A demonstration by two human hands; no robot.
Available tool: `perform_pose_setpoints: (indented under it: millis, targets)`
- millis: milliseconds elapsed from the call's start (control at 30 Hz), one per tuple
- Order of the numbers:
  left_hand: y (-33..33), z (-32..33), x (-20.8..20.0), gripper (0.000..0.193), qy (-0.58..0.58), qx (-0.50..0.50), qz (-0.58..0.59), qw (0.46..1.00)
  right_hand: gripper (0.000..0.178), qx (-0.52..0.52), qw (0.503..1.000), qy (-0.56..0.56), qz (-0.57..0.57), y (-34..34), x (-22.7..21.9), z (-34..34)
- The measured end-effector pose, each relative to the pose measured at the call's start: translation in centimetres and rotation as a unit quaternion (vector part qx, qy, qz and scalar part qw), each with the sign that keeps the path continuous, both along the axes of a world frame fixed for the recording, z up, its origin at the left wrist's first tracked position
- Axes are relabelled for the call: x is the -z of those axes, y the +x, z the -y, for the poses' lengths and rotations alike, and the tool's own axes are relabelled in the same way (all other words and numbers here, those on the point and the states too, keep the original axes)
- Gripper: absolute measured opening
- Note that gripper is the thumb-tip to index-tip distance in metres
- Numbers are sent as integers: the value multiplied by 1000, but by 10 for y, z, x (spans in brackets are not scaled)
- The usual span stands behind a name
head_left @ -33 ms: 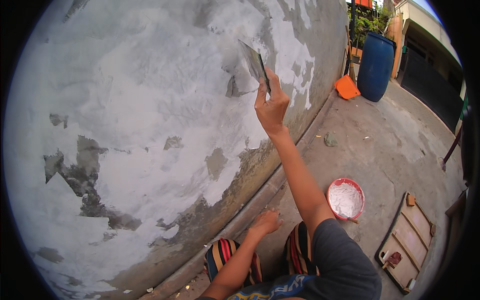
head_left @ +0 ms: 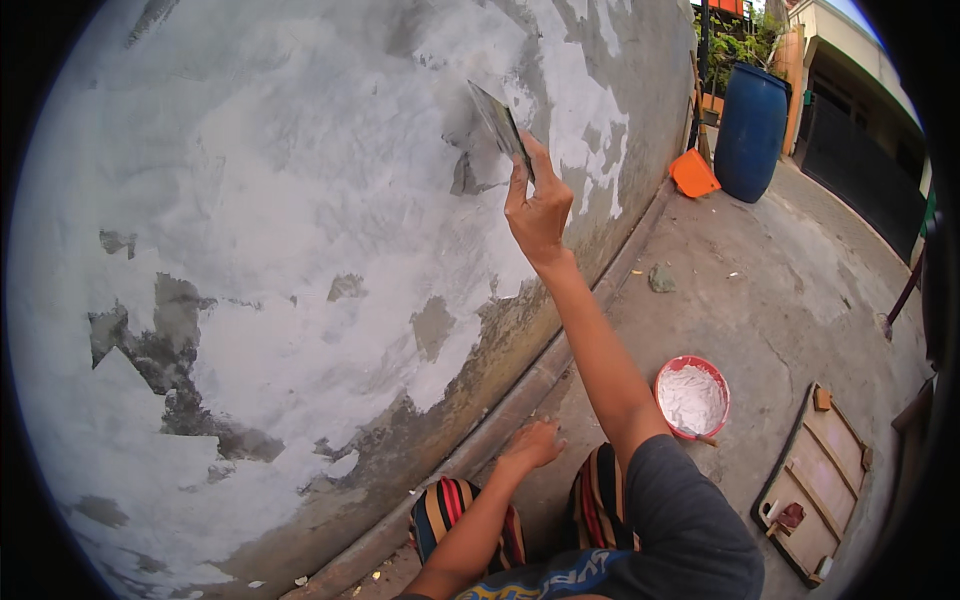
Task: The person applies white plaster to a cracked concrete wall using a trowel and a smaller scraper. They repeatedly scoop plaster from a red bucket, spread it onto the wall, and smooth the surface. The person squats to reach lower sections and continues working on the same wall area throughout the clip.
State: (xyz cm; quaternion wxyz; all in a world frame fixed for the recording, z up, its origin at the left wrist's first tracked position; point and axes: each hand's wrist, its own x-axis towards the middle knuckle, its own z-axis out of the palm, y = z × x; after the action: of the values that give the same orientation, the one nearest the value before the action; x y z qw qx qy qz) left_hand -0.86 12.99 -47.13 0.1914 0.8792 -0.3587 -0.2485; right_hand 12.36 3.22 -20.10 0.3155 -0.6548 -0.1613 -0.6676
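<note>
My right hand [head_left: 540,212] is raised against the wall and closed round a putty knife [head_left: 497,121]. Its wide, flat metal blade slants up and left over a patch of bare grey, close to the wall surface; whether its edge touches cannot be told. White putty covers much of the grey concrete wall [head_left: 290,180] in uneven smears, with dark bare patches showing through. Low down, my left hand [head_left: 535,444] hangs near my knees with nothing seen in it, its fingers loosely bent and a little apart.
A red tub [head_left: 727,392] of white putty, with a handle poking out at its rim, stands right of my arm. Beyond lie a wooden-framed panel [head_left: 815,480], an orange dustpan [head_left: 693,174] and a blue barrel [head_left: 750,132]. A raised ledge [head_left: 520,405] follows the wall's foot.
My right hand and the putty knife have shifted slightly left. My left hand has stayed in place.
</note>
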Motion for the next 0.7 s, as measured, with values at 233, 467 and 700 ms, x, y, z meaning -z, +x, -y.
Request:
perform_pose_setpoints:
  millis: [233, 467, 700]
  targets:
    - [2, -1, -6, 48, 3, -2, 1, 1000, 51, -44, 988, -142, 46, -4, 16, -19]
    - [5, 3, -10, 49, -4, 8, -4, 1000, 44, -17, 999, -27, 14, 8, -3, 11]
    - [9, -1, -1, 48, 4, -7, 2, 1000, 49, -71, 984, -155, 51, -2, 34, -20]
